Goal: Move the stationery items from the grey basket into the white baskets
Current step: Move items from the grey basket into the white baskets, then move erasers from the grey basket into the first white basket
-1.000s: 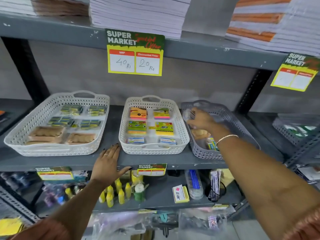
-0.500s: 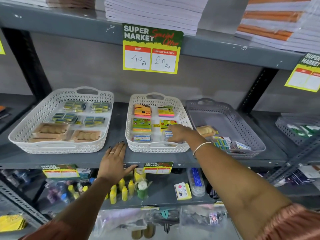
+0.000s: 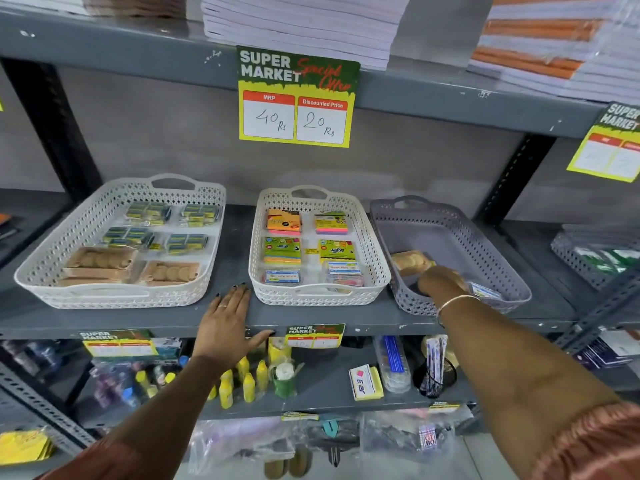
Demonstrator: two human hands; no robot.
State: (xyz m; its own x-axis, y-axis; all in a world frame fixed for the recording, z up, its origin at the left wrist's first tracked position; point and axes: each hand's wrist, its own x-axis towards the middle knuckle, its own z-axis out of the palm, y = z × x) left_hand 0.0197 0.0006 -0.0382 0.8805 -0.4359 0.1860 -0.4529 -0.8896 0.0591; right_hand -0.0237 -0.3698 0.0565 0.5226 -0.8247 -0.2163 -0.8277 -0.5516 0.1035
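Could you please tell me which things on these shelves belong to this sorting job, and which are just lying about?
Part of the job:
grey perforated plastic basket
middle white perforated basket
left white perforated basket
right hand, inside the grey basket

Just lying about:
yellow-green price sign
small yellow bottles
stacked white paper

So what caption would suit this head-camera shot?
Right hand reaches into the grey basket beside two stocked white baskets; left hand rests on the shelf edge.
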